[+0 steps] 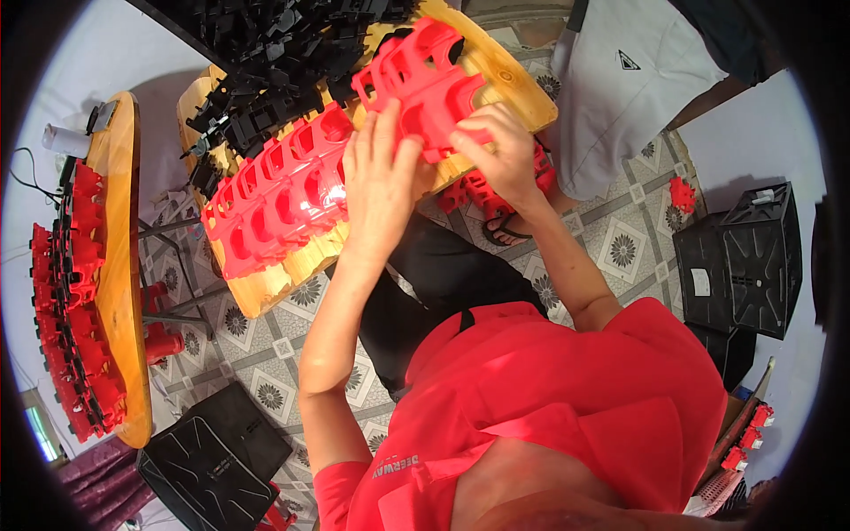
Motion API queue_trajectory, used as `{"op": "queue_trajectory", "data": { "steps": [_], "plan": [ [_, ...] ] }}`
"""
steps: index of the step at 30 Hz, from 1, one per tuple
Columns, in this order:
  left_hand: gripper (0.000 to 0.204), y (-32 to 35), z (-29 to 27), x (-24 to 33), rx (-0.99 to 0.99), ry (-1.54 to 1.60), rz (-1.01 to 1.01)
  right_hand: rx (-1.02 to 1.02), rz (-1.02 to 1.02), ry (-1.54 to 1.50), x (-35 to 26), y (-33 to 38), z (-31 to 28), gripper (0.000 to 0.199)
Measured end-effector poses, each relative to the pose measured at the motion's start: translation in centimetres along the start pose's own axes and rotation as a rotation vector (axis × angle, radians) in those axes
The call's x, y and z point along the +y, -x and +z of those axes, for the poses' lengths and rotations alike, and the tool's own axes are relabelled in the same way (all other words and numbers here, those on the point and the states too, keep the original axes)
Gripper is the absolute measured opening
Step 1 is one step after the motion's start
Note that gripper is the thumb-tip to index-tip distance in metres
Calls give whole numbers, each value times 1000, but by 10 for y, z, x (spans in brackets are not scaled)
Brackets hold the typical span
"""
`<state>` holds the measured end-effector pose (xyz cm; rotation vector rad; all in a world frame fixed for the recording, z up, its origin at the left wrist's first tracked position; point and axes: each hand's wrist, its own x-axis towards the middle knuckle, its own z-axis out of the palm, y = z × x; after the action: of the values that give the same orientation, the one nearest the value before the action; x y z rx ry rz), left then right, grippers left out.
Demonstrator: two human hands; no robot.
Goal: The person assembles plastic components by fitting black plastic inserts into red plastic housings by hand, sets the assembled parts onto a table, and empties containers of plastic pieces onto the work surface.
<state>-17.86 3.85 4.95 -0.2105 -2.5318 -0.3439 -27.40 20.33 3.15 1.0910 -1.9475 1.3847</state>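
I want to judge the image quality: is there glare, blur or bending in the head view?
Head view: a bright glare spot on the red plastic parts beside the left hand; the right hand looks slightly soft; the wooden board edges bend toward the rim; the corners are black.
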Motion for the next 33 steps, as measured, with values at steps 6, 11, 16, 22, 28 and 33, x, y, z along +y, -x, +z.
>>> {"op": "queue_trajectory", "data": {
  "steps": [6, 11, 16, 22, 28, 33],
  "plan": [
    [60, -10, 1, -4, 275, 203, 36, 77, 524, -597, -18, -5, 1, 12],
    [64, -16, -1, -3, 206, 259, -23, 262, 670, -702, 7, -13, -24, 11],
    [75, -18, -12, -15, 43, -104, -8, 444, 469, -588, 9, -32, -79, 9],
    [102, -20, -35, 11, 126, 735, -285, -85, -216, -357, -31, -43, -58, 12],
    [100, 17, -44, 17, 629, 1624, -882, -445, -80, -804, 2, -95, -8, 26],
    [71, 76, -38, 6, 663, 2046, -802, -365, 82, 587, 148, -147, 83, 46]
  ]
}}
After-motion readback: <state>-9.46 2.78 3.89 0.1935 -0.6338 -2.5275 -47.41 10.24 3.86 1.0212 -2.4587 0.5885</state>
